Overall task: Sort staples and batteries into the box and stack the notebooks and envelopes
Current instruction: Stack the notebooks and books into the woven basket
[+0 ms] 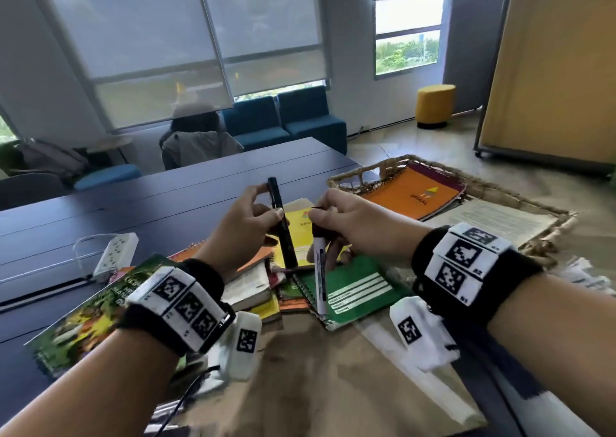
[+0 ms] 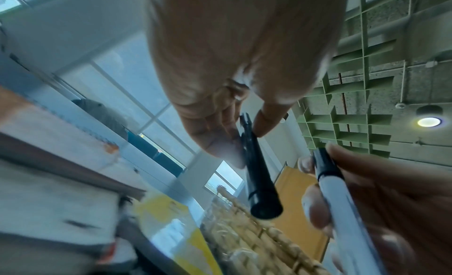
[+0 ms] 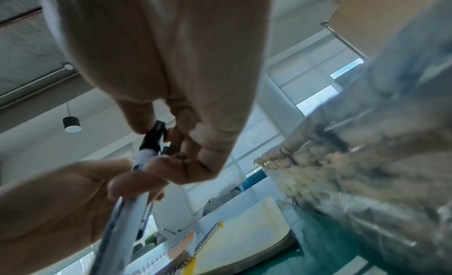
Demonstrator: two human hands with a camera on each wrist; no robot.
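The head view looks forward and down from above onto both hands over the counter (image 1: 166,183). Each wrist view looks up from below, very close under its own fingers. All three share the black pen (image 1: 282,226) (image 2: 259,180) and white marker (image 1: 320,278) (image 2: 347,207) (image 3: 137,200).

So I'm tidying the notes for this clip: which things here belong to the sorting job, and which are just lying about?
Job:
- green notebook
- yellow notebook
- orange notebook in the wicker tray

Lying about:
- black pen, held by the left hand
- white marker, held by the right hand
- power strip
- magazine
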